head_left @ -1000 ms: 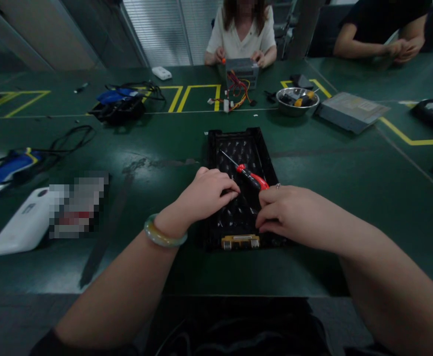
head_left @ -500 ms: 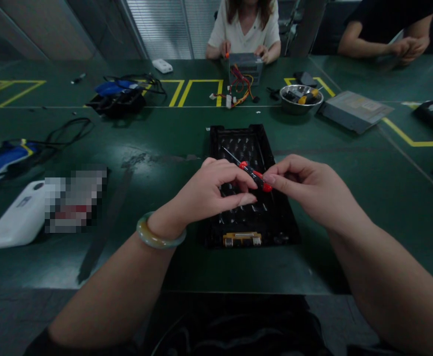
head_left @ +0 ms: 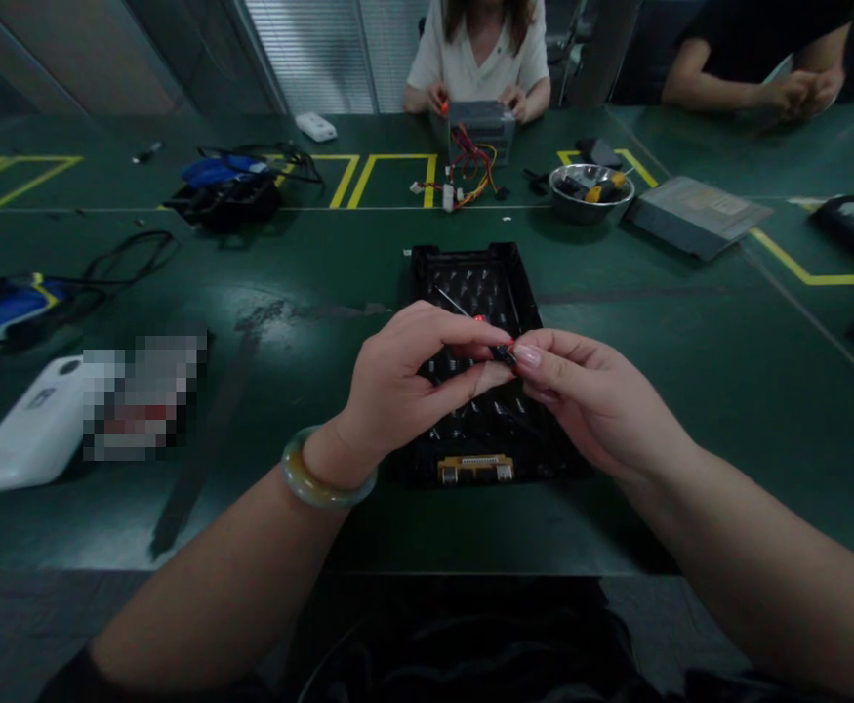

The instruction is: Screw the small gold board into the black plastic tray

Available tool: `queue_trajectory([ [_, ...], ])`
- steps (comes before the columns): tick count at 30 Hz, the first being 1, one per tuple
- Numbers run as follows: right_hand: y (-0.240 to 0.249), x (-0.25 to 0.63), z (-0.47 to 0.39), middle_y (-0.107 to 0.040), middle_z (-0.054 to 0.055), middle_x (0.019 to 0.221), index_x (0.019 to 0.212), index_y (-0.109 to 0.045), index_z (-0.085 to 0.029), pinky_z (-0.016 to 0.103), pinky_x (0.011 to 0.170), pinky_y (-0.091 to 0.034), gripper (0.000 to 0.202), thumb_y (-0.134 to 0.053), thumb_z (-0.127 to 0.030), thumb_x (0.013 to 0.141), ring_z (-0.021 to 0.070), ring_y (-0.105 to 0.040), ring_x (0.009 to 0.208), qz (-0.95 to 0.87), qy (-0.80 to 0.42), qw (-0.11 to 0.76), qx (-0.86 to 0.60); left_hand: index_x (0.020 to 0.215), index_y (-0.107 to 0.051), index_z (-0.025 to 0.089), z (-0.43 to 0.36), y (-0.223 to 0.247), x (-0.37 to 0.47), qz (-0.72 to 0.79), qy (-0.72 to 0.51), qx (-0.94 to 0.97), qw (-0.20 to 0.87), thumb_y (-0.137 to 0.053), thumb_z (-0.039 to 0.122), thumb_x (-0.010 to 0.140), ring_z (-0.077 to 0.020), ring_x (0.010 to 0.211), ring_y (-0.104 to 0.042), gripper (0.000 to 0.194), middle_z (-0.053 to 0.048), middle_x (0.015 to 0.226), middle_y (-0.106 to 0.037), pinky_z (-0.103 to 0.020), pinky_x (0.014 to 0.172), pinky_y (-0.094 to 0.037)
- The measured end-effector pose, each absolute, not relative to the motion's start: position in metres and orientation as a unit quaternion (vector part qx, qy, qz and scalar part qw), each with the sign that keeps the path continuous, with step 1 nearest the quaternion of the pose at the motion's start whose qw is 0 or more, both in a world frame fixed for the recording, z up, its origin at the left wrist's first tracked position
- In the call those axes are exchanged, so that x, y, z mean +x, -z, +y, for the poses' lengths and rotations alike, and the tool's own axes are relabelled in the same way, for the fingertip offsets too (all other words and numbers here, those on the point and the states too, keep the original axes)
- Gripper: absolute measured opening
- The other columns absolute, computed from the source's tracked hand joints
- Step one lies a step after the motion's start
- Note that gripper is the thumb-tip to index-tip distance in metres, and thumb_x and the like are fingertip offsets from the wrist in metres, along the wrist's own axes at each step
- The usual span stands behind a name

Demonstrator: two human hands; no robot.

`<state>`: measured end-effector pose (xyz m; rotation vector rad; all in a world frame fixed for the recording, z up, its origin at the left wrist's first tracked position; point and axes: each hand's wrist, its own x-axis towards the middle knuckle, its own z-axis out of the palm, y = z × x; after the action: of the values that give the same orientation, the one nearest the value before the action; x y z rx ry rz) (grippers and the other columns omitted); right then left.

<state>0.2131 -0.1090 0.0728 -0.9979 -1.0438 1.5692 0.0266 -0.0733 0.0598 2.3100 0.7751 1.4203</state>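
Between my two hands is a small screwdriver (head_left: 501, 353) with a red and black handle, its thin shaft slanting up and to the left. My left hand (head_left: 427, 361), with a jade-like bangle at the wrist, has its thumb and fingers closed about the handle. The fingertips of my right hand (head_left: 588, 395) pinch the handle's end and touch those of the left. My fingers hide much of the handle. Beneath the hands a black plastic enclosure (head_left: 529, 439) lies with its inside facing up. A small circuit board with connectors (head_left: 475, 469) sits at its near end.
To the left lie a white plastic cover (head_left: 27, 425), a blurred-out flat thing (head_left: 152, 395) and blue tools with cords (head_left: 13, 303). Farther off stand a metal bowl of tools (head_left: 591, 210) and a grey flat case (head_left: 701, 217). Two people sit across, one at a power supply (head_left: 479, 127).
My left fingers have closed onto the screwdriver handle, which was visible between the hands before. My right hand has moved slightly left and down, bringing the fingertips together.
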Motion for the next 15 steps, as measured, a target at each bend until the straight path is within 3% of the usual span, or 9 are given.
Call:
queue_trajectory([
  [15, -0.0698, 0.2165, -0.1070, -0.055, -0.006, 0.065, 0.076, -0.068, -0.017, 0.018, 0.059, -0.040, 0.016, -0.079, -0.029, 0.078, 0.0043, -0.040, 0.055, -0.437, -0.661, 0.463, -0.397, 0.094, -0.074, 0.025, -0.0721, -0.0650, 0.0217, 0.286, -0.450, 0.824, 0.189, -0.073, 0.030, 0.084, -0.0148, 0.080, -0.067, 0.011, -0.001, 0.086, -0.075, -0.030, 0.073, -0.053],
])
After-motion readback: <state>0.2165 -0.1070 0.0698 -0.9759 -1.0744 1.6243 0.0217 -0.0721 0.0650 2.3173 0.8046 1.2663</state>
